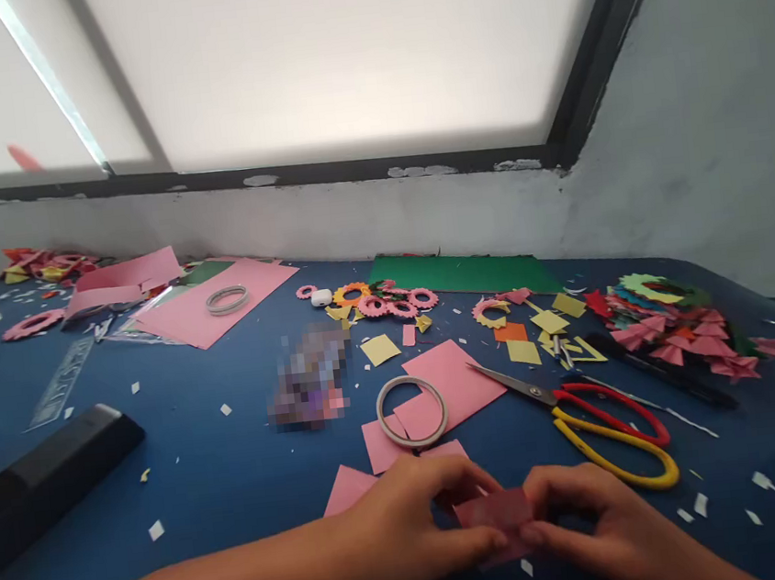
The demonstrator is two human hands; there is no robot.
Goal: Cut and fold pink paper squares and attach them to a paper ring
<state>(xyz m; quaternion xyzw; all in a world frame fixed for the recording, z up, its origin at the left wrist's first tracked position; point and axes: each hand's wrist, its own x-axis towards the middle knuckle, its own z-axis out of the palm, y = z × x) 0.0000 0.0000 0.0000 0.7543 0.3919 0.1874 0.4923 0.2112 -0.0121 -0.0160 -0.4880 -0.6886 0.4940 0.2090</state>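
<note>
A person's left hand (416,527) and right hand (609,514) pinch pink paper (498,511) between thumb and fingers above a blue table (213,474), near a tape roll (414,441) and red-and-yellow scissors (544,395)

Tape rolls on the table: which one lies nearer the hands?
The roll left of the scissors, just beyond the left hand; the other roll lies farther back on a large pink sheet.

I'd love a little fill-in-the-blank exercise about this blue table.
1. The left hand and right hand hold a pink piece of ____.
2. The scissors have one red handle and one ____ handle.
3. The large sheet beyond the scissors, beside the wall, is coloured ____.
4. The clear ruler lies toward the picture's ____ edge.

Missing words: paper; yellow; green; left.
</note>
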